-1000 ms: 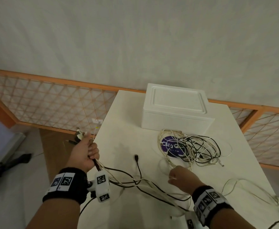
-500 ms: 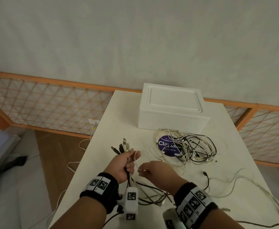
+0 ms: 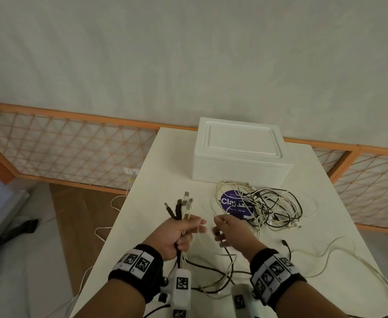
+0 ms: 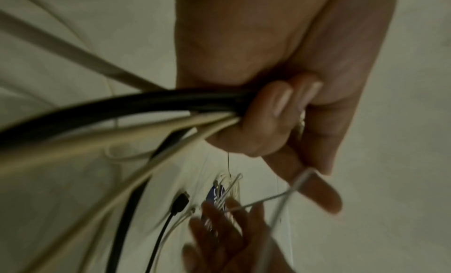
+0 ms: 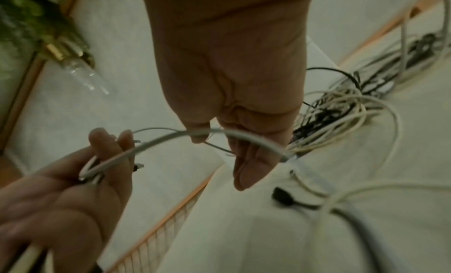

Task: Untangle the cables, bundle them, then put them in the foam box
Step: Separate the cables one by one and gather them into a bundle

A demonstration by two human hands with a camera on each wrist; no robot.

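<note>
My left hand [image 3: 180, 232] grips a bunch of black and white cables [image 4: 146, 111], and their plug ends [image 3: 181, 206] fan upward above the fist. My right hand [image 3: 228, 230] sits just to its right and pinches a thin white cable [image 5: 171, 138] that arcs across to the left hand's fingers [image 5: 109, 148]. A tangled pile of black and white cables [image 3: 266, 206] lies on the table [image 3: 156, 180] beyond the right hand. The white foam box [image 3: 239, 150] stands behind the pile with its lid on.
A round purple sticker [image 3: 233, 204] shows under the tangle. Loose cables [image 3: 326, 253] trail across the table's right side and near edge, one with a black plug [image 3: 285, 243]. An orange-framed mesh fence [image 3: 62, 152] runs behind the table; some cables hang off the left edge.
My left hand has swung in from off the table's left edge to the middle, carrying the bunch upright. My right hand has lifted off the table and met it, pinching a thin white cable.
</note>
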